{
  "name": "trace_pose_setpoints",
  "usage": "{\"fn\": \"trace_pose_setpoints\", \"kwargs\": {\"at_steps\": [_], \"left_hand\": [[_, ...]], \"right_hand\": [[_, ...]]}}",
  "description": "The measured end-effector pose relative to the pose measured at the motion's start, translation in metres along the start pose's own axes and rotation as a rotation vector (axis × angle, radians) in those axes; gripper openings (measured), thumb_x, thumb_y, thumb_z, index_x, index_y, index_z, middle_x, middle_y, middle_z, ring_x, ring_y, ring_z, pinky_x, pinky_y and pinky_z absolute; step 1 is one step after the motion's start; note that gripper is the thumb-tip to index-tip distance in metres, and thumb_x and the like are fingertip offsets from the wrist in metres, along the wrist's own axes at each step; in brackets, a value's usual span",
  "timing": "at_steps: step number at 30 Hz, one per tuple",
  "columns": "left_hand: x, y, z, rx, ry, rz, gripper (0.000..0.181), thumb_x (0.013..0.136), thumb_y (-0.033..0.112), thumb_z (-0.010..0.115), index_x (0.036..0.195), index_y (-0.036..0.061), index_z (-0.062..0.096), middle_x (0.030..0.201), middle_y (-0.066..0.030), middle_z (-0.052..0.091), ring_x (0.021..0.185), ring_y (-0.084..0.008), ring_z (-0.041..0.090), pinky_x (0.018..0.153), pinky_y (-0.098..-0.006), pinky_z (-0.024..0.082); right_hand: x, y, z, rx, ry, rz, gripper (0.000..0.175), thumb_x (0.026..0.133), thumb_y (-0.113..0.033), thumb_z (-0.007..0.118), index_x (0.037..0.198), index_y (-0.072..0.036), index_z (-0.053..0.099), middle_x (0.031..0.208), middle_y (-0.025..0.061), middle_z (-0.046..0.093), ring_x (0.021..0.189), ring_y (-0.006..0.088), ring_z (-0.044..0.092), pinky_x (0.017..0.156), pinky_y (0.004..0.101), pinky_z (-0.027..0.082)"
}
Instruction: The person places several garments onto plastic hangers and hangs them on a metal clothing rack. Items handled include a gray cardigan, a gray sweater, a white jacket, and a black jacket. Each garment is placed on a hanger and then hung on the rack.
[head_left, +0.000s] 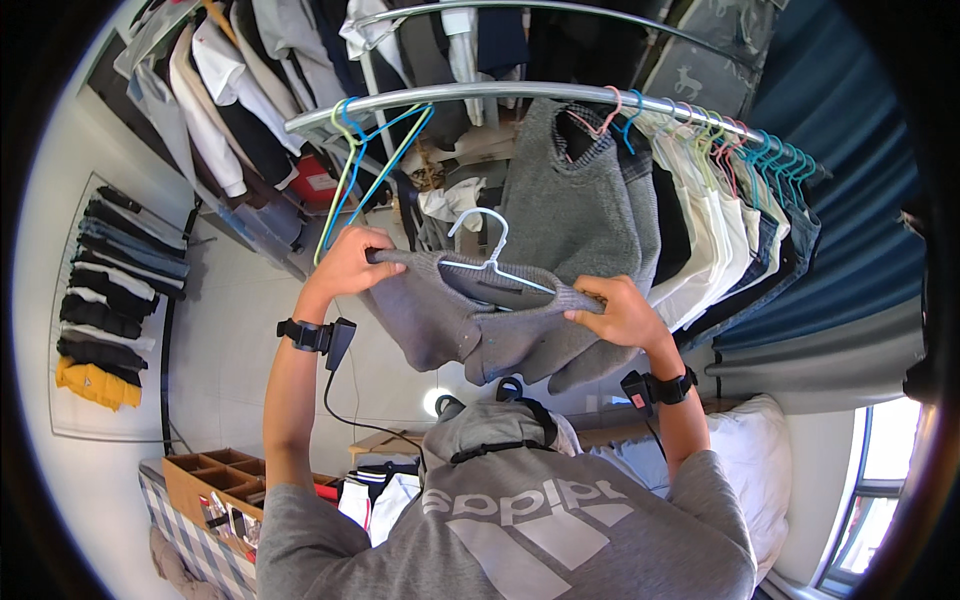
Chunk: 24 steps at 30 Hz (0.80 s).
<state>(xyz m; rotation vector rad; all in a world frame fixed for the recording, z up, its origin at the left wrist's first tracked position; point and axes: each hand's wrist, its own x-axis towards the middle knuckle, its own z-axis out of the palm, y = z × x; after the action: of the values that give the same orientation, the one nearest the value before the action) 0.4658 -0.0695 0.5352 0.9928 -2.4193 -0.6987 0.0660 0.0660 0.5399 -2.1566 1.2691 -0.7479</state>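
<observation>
A grey knit sweater (420, 307) hangs between my hands, its ribbed neckline facing up. Inside the neck sits a pale blue wire hanger (491, 264), whose hook stands free above the collar. My left hand (356, 262) pinches one shoulder of the sweater. The opposite shoulder is gripped by my right hand (619, 307). Behind the sweater, a darker grey sweater with a checked collar (574, 195) hangs from a pink hanger (606, 120) on the curved-looking metal rail (480, 90). The ends of the pale hanger's arms are hidden inside the knit.
Green (349, 157) and blue empty hangers (364, 161) hang at the rail's left end. White garments (694, 225) and jeans (802, 232) crowd its right. A wooden compartment box (214, 480) stands at lower left; a blue curtain (832, 187) hangs at right.
</observation>
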Motion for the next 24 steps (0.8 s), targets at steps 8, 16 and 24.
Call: {"fn": "trace_pose_setpoints", "kwargs": {"at_steps": [8, 16, 24], "left_hand": [[0.094, 0.003, 0.016, 0.021, 0.055, 0.146, 0.018, 0.074, 0.011, 0.079, 0.086, -0.0005, 0.072, 0.081, -0.0137, 0.066, 0.079, -0.033, 0.06, 0.071, -0.04, 0.046], [0.188, -0.034, 0.04, 0.004, 0.16, 0.223, 0.02, 0.079, 0.011, 0.08, 0.095, 0.0028, 0.071, 0.098, -0.0083, 0.065, 0.094, -0.0264, 0.058, 0.082, -0.0359, 0.045], [0.288, -0.077, 0.085, -0.13, 0.283, 0.28, 0.029, 0.077, 0.021, 0.085, 0.101, 0.0074, 0.074, 0.114, -0.0111, 0.065, 0.113, -0.0306, 0.056, 0.101, -0.0414, 0.042]], "right_hand": [[-0.028, 0.007, -0.015, 0.049, 0.203, 0.174, 0.026, 0.085, -0.018, 0.078, 0.096, 0.001, 0.064, 0.073, 0.02, 0.058, 0.063, 0.0341, 0.053, 0.061, 0.0391, 0.044], [-0.014, 0.006, -0.008, 0.036, 0.421, 0.297, 0.024, 0.087, -0.017, 0.075, 0.097, 0.002, 0.064, 0.073, 0.0181, 0.054, 0.063, 0.0297, 0.049, 0.062, 0.037, 0.044], [0.016, 0.024, 0.001, -0.027, 0.63, 0.338, 0.025, 0.087, -0.017, 0.075, 0.093, 0.004, 0.063, 0.072, 0.0175, 0.051, 0.063, 0.0245, 0.044, 0.061, 0.0368, 0.041]]}}
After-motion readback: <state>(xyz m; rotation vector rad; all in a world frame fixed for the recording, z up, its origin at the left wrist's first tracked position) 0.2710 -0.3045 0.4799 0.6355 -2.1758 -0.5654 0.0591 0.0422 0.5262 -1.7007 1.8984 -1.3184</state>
